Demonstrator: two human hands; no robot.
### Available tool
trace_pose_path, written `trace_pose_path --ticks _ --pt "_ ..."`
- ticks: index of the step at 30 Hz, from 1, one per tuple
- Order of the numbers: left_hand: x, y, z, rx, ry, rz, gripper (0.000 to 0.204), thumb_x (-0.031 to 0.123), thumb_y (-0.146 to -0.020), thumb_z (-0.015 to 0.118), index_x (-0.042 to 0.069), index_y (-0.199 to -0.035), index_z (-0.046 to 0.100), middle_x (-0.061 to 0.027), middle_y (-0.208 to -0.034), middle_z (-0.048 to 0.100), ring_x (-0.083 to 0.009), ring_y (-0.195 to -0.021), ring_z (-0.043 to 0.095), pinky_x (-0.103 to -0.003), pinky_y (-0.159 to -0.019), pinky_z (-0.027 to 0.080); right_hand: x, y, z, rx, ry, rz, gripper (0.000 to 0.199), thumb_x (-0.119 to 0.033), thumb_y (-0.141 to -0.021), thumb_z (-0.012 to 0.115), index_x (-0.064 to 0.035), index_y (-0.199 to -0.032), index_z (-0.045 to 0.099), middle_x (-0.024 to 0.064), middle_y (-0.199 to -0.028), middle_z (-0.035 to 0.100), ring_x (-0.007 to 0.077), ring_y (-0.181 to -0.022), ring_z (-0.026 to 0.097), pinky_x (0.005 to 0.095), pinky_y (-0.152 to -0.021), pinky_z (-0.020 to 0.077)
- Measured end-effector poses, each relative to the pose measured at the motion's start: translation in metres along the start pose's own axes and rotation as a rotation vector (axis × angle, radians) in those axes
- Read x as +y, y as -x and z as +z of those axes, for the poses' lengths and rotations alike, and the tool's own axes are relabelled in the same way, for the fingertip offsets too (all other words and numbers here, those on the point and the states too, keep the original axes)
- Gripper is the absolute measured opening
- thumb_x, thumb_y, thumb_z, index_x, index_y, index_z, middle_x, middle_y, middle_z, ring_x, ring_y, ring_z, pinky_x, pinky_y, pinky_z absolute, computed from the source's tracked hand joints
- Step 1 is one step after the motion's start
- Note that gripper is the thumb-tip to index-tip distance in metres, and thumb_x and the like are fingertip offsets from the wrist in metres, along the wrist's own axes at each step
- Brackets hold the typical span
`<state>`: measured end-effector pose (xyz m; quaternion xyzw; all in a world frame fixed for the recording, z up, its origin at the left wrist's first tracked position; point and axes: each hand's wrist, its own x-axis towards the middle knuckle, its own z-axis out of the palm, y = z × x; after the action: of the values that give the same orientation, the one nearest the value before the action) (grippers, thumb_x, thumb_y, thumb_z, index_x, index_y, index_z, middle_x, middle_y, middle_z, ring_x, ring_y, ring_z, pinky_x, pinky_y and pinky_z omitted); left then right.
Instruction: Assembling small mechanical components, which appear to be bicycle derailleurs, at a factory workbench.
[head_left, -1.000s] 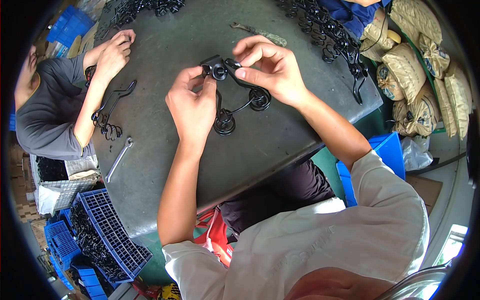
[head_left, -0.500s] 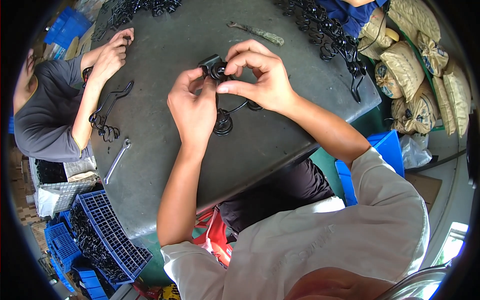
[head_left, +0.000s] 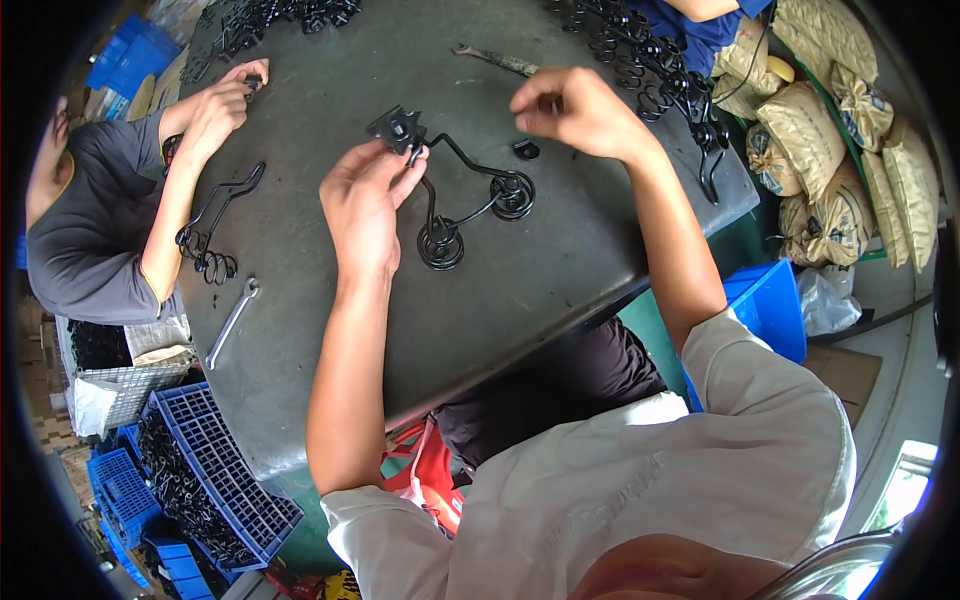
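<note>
My left hand [head_left: 365,200] pinches a black bracket [head_left: 397,130] with its thumb and fingers, above the grey tabletop. Right beside it lies a bent black wire spring [head_left: 440,200] with a coil at each of its two near corners; its far end reaches close to my fingertips. My right hand [head_left: 585,112] hovers apart from the bracket, its fingers curled toward the thumb. Whether anything is between them is hidden. A small black part [head_left: 525,149] rests on the table just below its fingertips.
A wrapped-handle wrench [head_left: 495,60] lies beyond my right hand, and a plain wrench [head_left: 232,322] at the left. Black springs [head_left: 660,75] are heaped at the far right. At left a co-worker's hands [head_left: 220,115] hold a small part. Blue crates [head_left: 225,470] stand beside the table.
My right hand has left the bracket and moved right. My left hand has tilted the bracket up and shifted slightly left, uncovering the wire spring and the small black part.
</note>
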<state>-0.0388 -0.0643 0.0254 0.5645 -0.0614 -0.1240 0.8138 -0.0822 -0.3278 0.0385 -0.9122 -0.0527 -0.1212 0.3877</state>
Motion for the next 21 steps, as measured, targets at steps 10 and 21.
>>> trace_pose_path --ticks 10,21 --pt "0.005 0.000 0.000 0.014 -0.003 0.010 0.013 -0.004 -0.093 0.056 -0.013 -0.102 0.055 -0.0197 -0.102 0.066 -0.0314 -0.099 0.071 -0.036 -0.092 0.061 0.011 0.003 0.004 -0.302 0.214 0.000 0.025 -0.012 -0.084 0.075 -0.0001 -0.105 0.068 0.0097 -0.086 0.069 0.0196 -0.078 0.064 0.0346 -0.073 0.0522" --pt "0.000 0.008 0.007 -0.080 -0.221 0.065 0.018 -0.001 -0.092 0.058 -0.011 -0.107 0.063 -0.0174 -0.099 0.070 -0.0209 -0.093 0.071 -0.030 -0.085 0.059 -0.040 0.007 0.024 -0.088 -0.805 -0.171 0.024 -0.004 -0.097 0.064 0.0015 -0.121 0.065 0.0037 -0.101 0.069 0.0075 -0.083 0.063 0.0234 -0.074 0.0518"
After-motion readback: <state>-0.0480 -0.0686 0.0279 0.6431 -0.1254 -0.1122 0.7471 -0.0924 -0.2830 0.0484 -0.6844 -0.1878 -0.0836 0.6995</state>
